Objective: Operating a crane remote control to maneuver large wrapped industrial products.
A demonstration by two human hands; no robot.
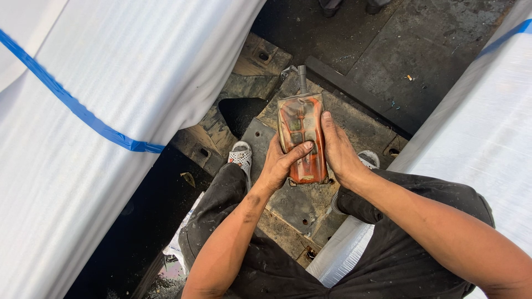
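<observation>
Head view. The left hand (280, 163) and the right hand (339, 152) together clasped a soft orange pouch (302, 138) with a grey spout at its top end; the left thumb lay across the pouch's lower front and the right palm pressed along its right edge, fingers wrapped behind. The pouch was held upright between the person's knees, above a grimy metal plate (293, 202) with bolt holes, its spout pointing away from the wearer. The person crouched in dark trousers, a white perforated shoe (241, 156) showing just left of the left hand and a second shoe (368, 159) partly hidden behind the right wrist. A large white wrapped roll (83, 166) banded by blue tape (72, 105) filled the left side, and another white roll (476, 138) closed in on the right, leaving a narrow gap. Beyond the plate lay a dark, stained floor (410, 50) with scattered debris, where another person's shoes (349, 6) stood at the upper edge
</observation>
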